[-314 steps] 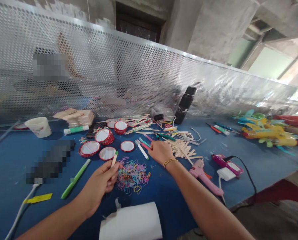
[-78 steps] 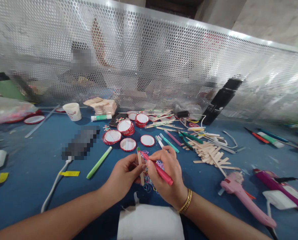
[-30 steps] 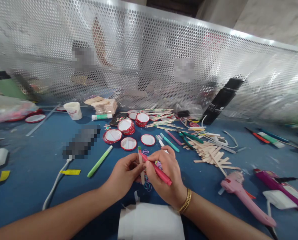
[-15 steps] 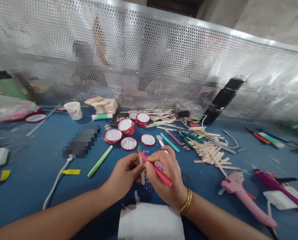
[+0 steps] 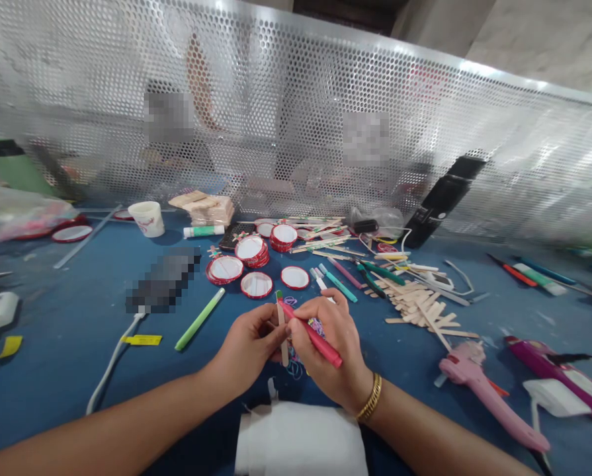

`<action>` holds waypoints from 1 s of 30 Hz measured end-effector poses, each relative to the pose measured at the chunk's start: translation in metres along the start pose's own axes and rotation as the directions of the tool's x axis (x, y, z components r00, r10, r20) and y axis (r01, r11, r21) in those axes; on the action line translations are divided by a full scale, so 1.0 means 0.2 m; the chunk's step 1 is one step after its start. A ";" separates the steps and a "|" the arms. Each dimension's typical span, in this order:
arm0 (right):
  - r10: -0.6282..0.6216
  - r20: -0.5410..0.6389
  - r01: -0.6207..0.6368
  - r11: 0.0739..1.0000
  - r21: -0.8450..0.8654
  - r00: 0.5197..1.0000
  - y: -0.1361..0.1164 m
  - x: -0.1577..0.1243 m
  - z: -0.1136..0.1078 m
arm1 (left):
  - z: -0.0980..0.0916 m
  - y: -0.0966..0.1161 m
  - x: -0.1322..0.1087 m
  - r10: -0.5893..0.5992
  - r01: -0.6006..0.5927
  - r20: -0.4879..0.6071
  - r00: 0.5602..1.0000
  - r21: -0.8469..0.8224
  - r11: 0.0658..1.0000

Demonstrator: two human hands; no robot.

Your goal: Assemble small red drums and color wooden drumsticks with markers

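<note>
My left hand (image 5: 252, 337) pinches a wooden craft stick (image 5: 282, 317) upright between thumb and fingers. The stick's top end is coloured green, with some red just below. My right hand (image 5: 331, 344) is closed around a pink-red marker (image 5: 320, 342), its tip touching the stick near the coloured end. Under and between the hands lies a tangle of coloured thin loops (image 5: 294, 367), partly hidden. Ahead of my hands are red-rimmed round lids (image 5: 294, 277), some stacked. A green marker (image 5: 200, 320) lies to the left, and a teal marker (image 5: 338, 283) lies beyond my right hand.
Loose craft sticks (image 5: 417, 304), a pink glue gun (image 5: 494, 393) and a purple tool (image 5: 558, 370) lie to the right. A paper cup (image 5: 147, 219) and a blurred-out dark device (image 5: 164, 281) with a cable are left. A perforated metal panel (image 5: 256, 99) closes off the back.
Both hands keep nearly the same place and grip. The marker tip stays at the stick's upper end, where a little red now shows under the green.
</note>
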State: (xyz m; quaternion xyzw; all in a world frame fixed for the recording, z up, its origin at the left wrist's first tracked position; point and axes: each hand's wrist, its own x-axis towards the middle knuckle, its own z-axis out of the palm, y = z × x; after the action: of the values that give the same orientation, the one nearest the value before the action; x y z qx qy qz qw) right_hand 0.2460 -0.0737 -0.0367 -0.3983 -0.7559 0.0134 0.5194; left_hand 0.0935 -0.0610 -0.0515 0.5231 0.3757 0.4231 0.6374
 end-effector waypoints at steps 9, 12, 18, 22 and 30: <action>-0.004 0.006 0.004 1.000 -0.019 1.000 -0.01 0.00 0.00 | 0.00 0.01 0.00 -0.025 0.025 -0.011 1.000 -0.006 1.000; -0.002 0.007 0.002 1.000 -0.021 1.000 -0.01 0.00 0.00 | 0.00 0.02 -0.01 -0.024 0.024 -0.016 1.000 -0.011 1.000; 0.009 0.002 -0.009 1.000 -0.018 1.000 0.00 0.00 0.00 | 0.01 0.02 -0.01 -0.027 0.026 -0.014 1.000 -0.014 1.000; 0.004 0.014 -0.004 1.000 -0.022 1.000 0.00 0.00 0.00 | 0.01 0.02 -0.01 -0.025 0.025 -0.020 0.999 -0.006 1.000; 0.017 0.018 -0.016 0.999 -0.035 1.000 0.00 0.00 -0.01 | 0.01 0.04 -0.01 -0.029 0.029 -0.040 0.999 0.015 0.999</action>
State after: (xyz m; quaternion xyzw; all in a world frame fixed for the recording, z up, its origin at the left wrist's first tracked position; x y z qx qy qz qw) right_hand 0.2468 -0.0742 -0.0352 -0.4135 -0.7575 0.0080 0.5052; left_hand 0.0932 -0.0625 -0.0442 0.5142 0.3991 0.4211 0.6316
